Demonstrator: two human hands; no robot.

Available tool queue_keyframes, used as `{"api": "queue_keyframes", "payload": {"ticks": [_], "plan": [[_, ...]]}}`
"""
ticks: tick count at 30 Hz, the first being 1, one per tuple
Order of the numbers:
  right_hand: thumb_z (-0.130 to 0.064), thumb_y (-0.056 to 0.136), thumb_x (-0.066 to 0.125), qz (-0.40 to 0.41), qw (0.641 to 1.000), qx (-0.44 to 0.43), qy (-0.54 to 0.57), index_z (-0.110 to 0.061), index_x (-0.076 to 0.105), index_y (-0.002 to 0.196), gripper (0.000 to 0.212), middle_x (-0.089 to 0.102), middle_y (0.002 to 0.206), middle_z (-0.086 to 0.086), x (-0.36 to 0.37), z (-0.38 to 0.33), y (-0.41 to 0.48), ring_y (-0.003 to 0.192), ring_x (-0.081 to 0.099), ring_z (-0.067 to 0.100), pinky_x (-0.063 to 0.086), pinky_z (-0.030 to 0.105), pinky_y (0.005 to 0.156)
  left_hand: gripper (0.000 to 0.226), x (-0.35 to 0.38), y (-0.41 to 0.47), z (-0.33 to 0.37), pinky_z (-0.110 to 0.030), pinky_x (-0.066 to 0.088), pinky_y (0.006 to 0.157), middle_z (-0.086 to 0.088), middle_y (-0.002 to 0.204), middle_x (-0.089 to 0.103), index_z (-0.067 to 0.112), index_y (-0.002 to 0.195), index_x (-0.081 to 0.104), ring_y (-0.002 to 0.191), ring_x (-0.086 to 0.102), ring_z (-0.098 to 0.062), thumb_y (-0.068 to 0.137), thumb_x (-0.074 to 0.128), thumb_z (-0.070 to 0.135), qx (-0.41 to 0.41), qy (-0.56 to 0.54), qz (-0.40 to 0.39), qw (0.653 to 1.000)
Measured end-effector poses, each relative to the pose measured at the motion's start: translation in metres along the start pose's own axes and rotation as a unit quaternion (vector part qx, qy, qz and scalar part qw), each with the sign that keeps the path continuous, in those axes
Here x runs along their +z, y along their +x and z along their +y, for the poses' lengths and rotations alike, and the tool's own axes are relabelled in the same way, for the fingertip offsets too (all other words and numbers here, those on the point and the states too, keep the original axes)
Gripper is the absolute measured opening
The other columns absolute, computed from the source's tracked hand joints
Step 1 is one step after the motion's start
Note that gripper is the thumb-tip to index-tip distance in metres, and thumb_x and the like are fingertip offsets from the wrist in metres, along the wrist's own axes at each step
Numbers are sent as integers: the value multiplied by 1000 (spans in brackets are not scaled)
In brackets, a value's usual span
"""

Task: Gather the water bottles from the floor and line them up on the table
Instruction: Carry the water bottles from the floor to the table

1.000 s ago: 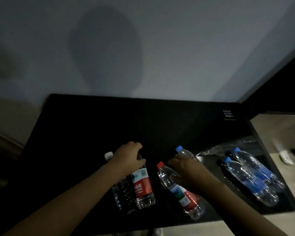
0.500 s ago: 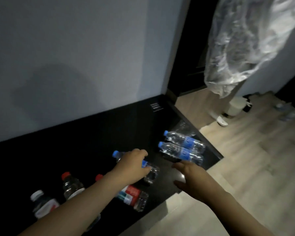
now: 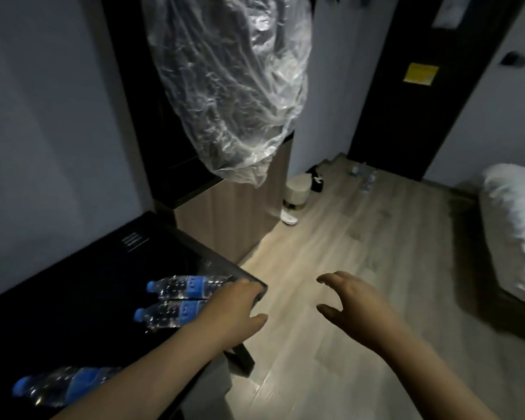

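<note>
Head view, nearest first: a blue-capped bottle [image 3: 67,386] lies on its side at the near end of the black table [image 3: 73,298], partly behind the left forearm. A little farther on, two more blue-label bottles [image 3: 176,301] lie side by side near the table's corner, caps pointing away from the floor side. The left hand [image 3: 234,316] hangs over their base ends with fingers loosely bent and thumb out, wrapped round nothing. In this dim light I cannot tell whether it brushes them. The right hand [image 3: 355,307] is out over the wooden floor [image 3: 331,237], fingers spread and curved, empty.

Beyond a white bin [image 3: 297,192], a few small floor bottles [image 3: 367,181] are scattered by the far dark door [image 3: 422,116], well apart from the table, so part of the gathering seems not yet done. A bed [image 3: 515,231] lies along the right, and a plastic-wrapped bundle [image 3: 231,86] hangs overhead.

These look like thin-walled clear plastic bottles, probably holding water. That would make them moderately weighty for their size, smooth, and apt to dent under a hard squeeze. Lying flat they will roll. The best hold is likely round the labelled middle, where the wrap gives some friction, or at the neck just under the cap if carrying several at once. Standing them upright would keep the row from wandering.
</note>
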State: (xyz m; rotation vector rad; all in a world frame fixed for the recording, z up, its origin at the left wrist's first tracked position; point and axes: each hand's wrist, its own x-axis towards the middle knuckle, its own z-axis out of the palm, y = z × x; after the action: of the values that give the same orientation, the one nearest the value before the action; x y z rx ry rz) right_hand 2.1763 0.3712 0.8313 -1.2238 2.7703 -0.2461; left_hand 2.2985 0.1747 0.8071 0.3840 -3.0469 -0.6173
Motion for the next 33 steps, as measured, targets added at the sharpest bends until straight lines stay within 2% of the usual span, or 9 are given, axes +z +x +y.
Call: {"api": "queue_keyframes", "payload": {"ticks": [4,8,12,16,21,28,33], "plan": [[-43,91,56,23,998,52,0,-29,44,137,50,52,131,-11,-22,48,9,118,51,9,43,24,93,50,-1,61,27,-32,42,95,1,121,53,22,129,48,113,51,-21,85,56,44,50,15,-2,999],[-44,91,55,55,994,87,-25,-28,42,138,51,50,134,-10,-53,86,34,120,50,10,43,24,95,50,-15,130,50,-34,40,94,0,123,51,22,130,46,113,49,-22,86,55,45,115,45,11,992],[-47,91,54,93,988,119,-42,-29,41,139,53,48,139,-11,-90,119,64,126,46,8,39,23,101,49,-39,195,75,-32,41,94,2,124,53,23,129,47,114,50,-18,86,55,45,177,30,41,983],[-47,90,55,116,981,153,-41,-29,40,140,54,48,139,-10,-118,147,96,126,47,8,40,25,103,49,-57,257,100,-31,39,96,2,126,52,21,131,47,117,49,-17,88,54,43,225,37,33,973],[-49,89,56,135,971,187,-54,-30,41,139,56,50,135,-10,-140,198,127,123,49,8,41,24,100,42,-70,330,136,-37,42,93,-1,119,53,16,121,50,113,51,-22,88,53,42,254,63,26,965],[-50,88,56,177,960,204,-75,-29,42,138,57,50,133,-9,-172,300,164,119,50,9,39,21,96,45,-69,430,207,-38,43,97,1,122,53,19,125,49,116,49,-20,88,54,44,280,62,53,957],[-48,89,56,202,957,191,-80,-27,42,139,56,52,128,-8,-203,372,189,116,51,10,40,21,94,49,-65,492,256,-35,42,96,2,124,52,23,131,46,117,50,-20,89,53,47,269,77,84,956]]}}
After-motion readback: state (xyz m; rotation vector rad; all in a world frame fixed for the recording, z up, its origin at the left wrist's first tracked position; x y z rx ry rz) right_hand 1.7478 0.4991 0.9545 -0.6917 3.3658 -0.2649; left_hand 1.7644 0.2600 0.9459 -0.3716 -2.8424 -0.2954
